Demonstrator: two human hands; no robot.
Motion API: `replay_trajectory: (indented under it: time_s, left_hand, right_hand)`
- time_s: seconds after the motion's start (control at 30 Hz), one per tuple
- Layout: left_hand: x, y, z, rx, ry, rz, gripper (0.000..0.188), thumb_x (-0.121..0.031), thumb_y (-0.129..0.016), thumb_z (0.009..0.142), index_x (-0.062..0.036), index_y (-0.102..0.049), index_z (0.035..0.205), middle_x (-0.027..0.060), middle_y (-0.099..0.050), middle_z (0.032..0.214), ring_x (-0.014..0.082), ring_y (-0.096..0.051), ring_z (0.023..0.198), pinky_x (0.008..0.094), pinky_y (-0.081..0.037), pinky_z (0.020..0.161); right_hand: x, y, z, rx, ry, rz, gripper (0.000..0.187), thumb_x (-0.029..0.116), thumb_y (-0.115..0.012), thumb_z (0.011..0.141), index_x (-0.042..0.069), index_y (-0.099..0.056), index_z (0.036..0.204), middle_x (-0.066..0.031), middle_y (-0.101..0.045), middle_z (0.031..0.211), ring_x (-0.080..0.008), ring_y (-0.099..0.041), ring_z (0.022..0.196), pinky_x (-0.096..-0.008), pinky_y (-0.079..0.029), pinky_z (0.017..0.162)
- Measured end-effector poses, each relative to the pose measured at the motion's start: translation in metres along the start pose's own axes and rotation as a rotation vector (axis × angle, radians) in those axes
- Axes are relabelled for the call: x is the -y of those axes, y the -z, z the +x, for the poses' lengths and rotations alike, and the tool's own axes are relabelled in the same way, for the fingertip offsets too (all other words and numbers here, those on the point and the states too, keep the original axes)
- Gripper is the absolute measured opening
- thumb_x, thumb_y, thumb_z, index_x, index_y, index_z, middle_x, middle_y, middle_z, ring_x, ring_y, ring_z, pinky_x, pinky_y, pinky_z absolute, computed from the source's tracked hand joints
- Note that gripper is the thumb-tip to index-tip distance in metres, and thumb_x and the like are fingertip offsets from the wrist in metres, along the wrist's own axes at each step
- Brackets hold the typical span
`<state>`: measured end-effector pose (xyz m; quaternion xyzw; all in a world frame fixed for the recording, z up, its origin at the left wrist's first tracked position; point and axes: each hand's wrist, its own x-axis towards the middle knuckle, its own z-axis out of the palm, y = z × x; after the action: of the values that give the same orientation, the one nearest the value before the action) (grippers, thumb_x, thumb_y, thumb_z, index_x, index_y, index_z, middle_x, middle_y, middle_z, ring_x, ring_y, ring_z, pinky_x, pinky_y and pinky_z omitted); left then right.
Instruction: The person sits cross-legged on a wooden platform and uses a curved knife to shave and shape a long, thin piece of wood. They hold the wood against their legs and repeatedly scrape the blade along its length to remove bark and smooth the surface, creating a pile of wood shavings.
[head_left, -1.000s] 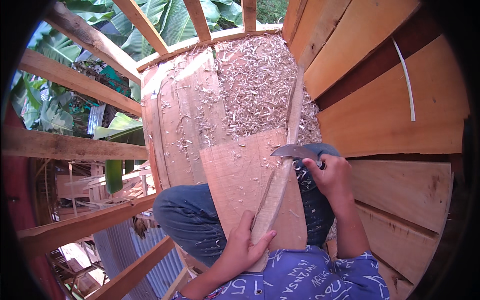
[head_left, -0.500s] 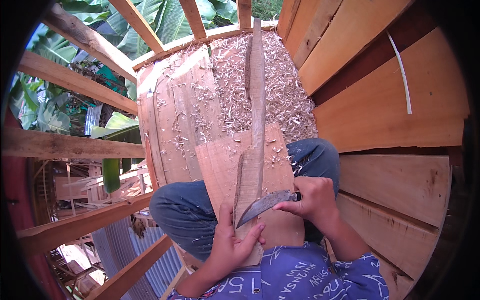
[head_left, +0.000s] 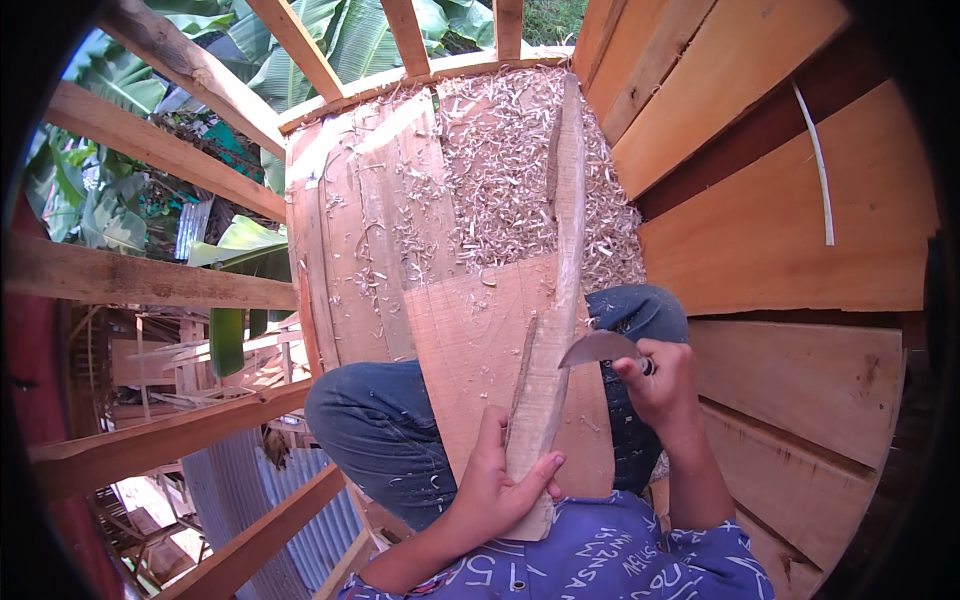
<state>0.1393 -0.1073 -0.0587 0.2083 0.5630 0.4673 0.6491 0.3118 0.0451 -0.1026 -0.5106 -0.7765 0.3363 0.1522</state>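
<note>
A long, rough-shaped strip of wood (head_left: 569, 240) runs away from my body, its wide near end resting over a flat board (head_left: 470, 350) on my lap. My left hand (head_left: 508, 480) grips that wide end, thumb on one side and fingers on the other. In my right hand (head_left: 660, 380) is a knife (head_left: 597, 347) with a broad, curved blade, closed round its dark handle. The blade points left, its tip at the right edge of the wooden strip; I cannot tell whether it touches.
Curled wood shavings (head_left: 500, 180) cover much of the plank floor (head_left: 340, 230) ahead. A plank wall (head_left: 790, 210) rises on the right. Open wooden rails (head_left: 170, 275) stand on the left, with banana leaves (head_left: 350, 50) beyond. My bent knees (head_left: 370, 420) flank the board.
The knife has moved up and right, from across the strip's wide end to its right edge. The strip has shifted right with my left hand still on it.
</note>
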Motion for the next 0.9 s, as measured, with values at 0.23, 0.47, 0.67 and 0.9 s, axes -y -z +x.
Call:
replay_trajectory:
  time_s: [0.23, 0.47, 0.67, 0.9]
  left_hand:
    - [0.006, -0.007, -0.005, -0.045, -0.063, 0.123, 0.035, -0.002, -0.06, 0.089, 0.0, -0.032, 0.111, 0.0123, -0.057, 0.091, 0.0117, -0.064, 0.067, 0.0233, -0.052, 0.057]
    - [0.014, -0.005, -0.014, 0.038, -0.01, 0.171, 0.035, 0.001, -0.059, 0.089, -0.0015, -0.031, 0.109, 0.0111, -0.054, 0.091, 0.0121, -0.063, 0.067, 0.0239, -0.052, 0.058]
    - [0.0, 0.006, 0.007, -0.06, -0.061, 0.124, 0.036, 0.003, -0.059, 0.088, -0.0034, -0.029, 0.106, 0.0125, -0.054, 0.094, 0.0142, -0.064, 0.066, 0.0243, -0.052, 0.056]
    - [-0.002, -0.001, 0.003, -0.115, -0.083, 0.316, 0.034, 0.0, -0.059, 0.089, -0.0016, -0.029, 0.104, 0.0127, -0.056, 0.091, 0.014, -0.064, 0.067, 0.0239, -0.052, 0.056]
  right_hand:
    - [0.012, -0.013, -0.007, 0.005, 0.135, -0.088, 0.072, 0.071, -0.061, 0.072, 0.002, -0.051, 0.053, -0.0162, -0.05, 0.049, -0.0345, -0.056, 0.049, -0.0414, -0.041, 0.046]
    - [-0.022, 0.004, 0.035, -0.13, -0.059, -0.004, 0.077, 0.071, -0.058, 0.076, 0.0, -0.046, 0.051, -0.0181, -0.042, 0.047, -0.0349, -0.052, 0.046, -0.0401, -0.037, 0.044]
    - [0.014, -0.015, -0.017, 0.074, 0.175, -0.104, 0.069, 0.071, -0.064, 0.068, 0.005, -0.053, 0.052, -0.0132, -0.054, 0.049, -0.0319, -0.059, 0.048, -0.0397, -0.046, 0.046]
    - [0.006, -0.016, -0.007, 0.069, 0.2, -0.198, 0.073, 0.075, -0.062, 0.066, 0.005, -0.052, 0.052, -0.0124, -0.054, 0.049, -0.0318, -0.058, 0.049, -0.0406, -0.045, 0.047]
